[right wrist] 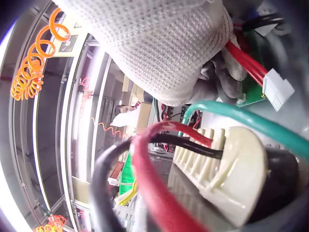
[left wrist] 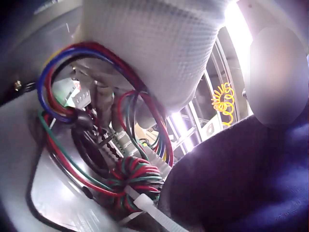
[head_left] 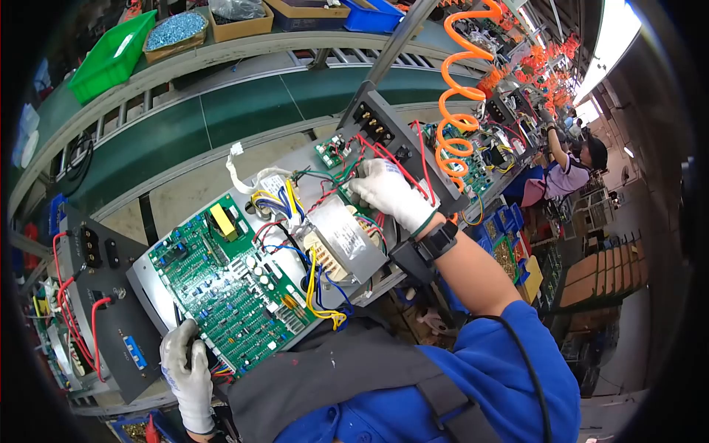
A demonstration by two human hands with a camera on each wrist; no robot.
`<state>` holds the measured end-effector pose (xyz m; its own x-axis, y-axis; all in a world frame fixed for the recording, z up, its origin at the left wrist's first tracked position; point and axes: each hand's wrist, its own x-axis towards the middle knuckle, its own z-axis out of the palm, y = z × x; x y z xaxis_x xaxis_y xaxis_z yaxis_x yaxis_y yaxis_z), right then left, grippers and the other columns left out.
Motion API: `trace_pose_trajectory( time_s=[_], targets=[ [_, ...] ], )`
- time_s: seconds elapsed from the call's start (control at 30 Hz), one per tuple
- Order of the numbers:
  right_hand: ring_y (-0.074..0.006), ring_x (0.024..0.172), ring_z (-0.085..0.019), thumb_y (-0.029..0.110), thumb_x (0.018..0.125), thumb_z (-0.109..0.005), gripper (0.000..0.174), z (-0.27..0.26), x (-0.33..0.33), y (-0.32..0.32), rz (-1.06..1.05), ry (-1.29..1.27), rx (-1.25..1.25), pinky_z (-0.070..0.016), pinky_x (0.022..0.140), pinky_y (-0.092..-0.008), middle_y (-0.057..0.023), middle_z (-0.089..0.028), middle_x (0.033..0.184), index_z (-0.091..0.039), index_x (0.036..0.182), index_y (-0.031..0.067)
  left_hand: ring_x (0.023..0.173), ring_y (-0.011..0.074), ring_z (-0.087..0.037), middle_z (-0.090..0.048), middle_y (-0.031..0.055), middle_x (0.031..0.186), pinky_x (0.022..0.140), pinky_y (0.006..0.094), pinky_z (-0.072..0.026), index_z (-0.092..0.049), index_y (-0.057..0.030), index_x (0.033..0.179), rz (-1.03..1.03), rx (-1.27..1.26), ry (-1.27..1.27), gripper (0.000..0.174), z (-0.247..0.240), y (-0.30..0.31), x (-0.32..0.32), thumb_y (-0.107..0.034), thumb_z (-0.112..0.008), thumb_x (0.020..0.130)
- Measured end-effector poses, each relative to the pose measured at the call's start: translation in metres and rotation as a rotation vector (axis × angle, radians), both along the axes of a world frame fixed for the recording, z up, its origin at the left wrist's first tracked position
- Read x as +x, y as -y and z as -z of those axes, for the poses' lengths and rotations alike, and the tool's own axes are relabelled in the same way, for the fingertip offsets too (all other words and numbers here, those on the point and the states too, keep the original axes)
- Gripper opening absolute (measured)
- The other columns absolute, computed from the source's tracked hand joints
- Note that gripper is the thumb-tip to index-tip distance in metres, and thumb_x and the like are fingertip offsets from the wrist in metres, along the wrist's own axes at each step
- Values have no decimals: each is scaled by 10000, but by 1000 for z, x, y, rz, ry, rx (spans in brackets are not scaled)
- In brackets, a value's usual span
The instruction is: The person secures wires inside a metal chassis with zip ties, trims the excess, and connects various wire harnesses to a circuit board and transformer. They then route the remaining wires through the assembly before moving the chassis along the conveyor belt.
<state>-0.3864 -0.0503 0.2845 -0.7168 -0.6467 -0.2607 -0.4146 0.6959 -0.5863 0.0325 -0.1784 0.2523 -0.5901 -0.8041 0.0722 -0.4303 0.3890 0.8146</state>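
Observation:
A large green circuit board [head_left: 236, 288] lies on a grey metal chassis plate in front of me. My gloved left hand [head_left: 188, 373] is at its near left corner, with bent fingers among the connectors and coloured wires [left wrist: 91, 58]. A tied red, green and black wire bundle [left wrist: 135, 179] hangs close by. My gloved right hand [head_left: 388, 192] reaches past the transformer [head_left: 347, 236], its fingers curled beside a small green board [right wrist: 252, 92]. Red wires with a white plug [right wrist: 277, 89] come out beside those fingers. What the fingertips of either hand pinch, I cannot tell.
Black end panels [head_left: 122, 295] with red wires stand left and behind the right hand. An orange coiled hose [head_left: 454, 111] hangs at the right. Across the back runs a green conveyor [head_left: 244, 111], with a green bin [head_left: 111, 55] beyond. Another person [head_left: 565, 170] works farther along.

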Motion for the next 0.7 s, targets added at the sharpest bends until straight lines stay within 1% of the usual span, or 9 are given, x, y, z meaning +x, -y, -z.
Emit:
trace_pose_trajectory(
  time_s=[0.1, 0.2, 0.27, 0.37, 0.47, 0.5, 0.63, 0.67, 0.7],
  targets=[
    [-158, 545, -632, 182, 802, -597, 199, 0, 1, 0, 13, -14, 22, -509, 507, -285, -82, -630, 646, -577, 764, -12, 966, 286, -568, -631, 135, 976, 895, 395, -427, -639, 2, 1063, 16, -8, 30, 299, -4, 2, -1, -34, -561, 777],
    [-200, 569, -641, 202, 802, -609, 229, 1, 2, -3, -31, -13, 2, -509, 532, -321, -110, -623, 639, -574, 754, -19, 964, 293, -566, -629, 137, 965, 892, 394, -426, -641, 5, 1054, 13, 15, 42, 291, -5, 2, -2, -36, -561, 778],
    [-252, 606, -643, 236, 805, -632, 281, 2, 4, -2, -86, -222, 38, -496, 569, -365, -149, -609, 633, -570, 739, -31, 967, 296, -566, -629, 137, 964, 893, 393, -426, -641, 6, 1053, 14, 18, 36, 289, -5, 2, -3, -36, -561, 778],
    [-286, 638, -641, 264, 797, -660, 323, -14, 10, 1, -57, -139, 91, -482, 601, -392, -179, -597, 633, -581, 728, -41, 966, 298, -569, -631, 136, 960, 892, 392, -427, -643, 8, 1051, -5, 5, 35, 288, -4, 2, -3, -34, -559, 778],
    [-281, 626, -639, 275, 781, -686, 333, -13, 4, 3, -134, -240, 185, -476, 588, -389, -180, -601, 631, -600, 726, -42, 963, 296, -576, -638, 139, 960, 889, 394, -431, -649, 5, 1042, -2, 13, 41, 284, -4, 3, -3, -31, -561, 775],
    [-283, 614, -634, 264, 770, -698, 328, -23, 8, 6, -158, -200, 187, -474, 584, -385, -186, -602, 627, -612, 717, -47, 959, 297, -581, -642, 140, 957, 890, 395, -434, -651, 5, 1036, 11, 3, 43, 280, -2, 4, -4, -31, -562, 774],
    [-290, 612, -641, 244, 747, -703, 312, -17, 4, 8, -218, -227, 158, -476, 585, -389, -196, -598, 615, -616, 710, -53, 961, 301, -596, -659, 142, 957, 901, 386, -441, -663, 4, 1035, 10, -38, 70, 280, -7, 4, -5, -45, -570, 775],
    [-295, 622, -644, 242, 750, -700, 311, -15, 4, 7, -222, -246, 130, -478, 591, -394, -202, -599, 621, -616, 710, -55, 901, 248, -615, -648, 146, 948, 836, 336, -473, -652, 37, 1051, 73, -107, 124, 284, -15, 7, -6, -22, -568, 786],
    [-300, 633, -646, 240, 752, -697, 310, -13, 3, 4, -227, -267, 103, -479, 597, -398, -208, -601, 627, -617, 711, -56, 895, 260, -616, -649, 151, 941, 822, 347, -474, -647, 34, 1061, 108, -122, 172, 285, -24, 8, -8, -25, -576, 792]
  ],
)
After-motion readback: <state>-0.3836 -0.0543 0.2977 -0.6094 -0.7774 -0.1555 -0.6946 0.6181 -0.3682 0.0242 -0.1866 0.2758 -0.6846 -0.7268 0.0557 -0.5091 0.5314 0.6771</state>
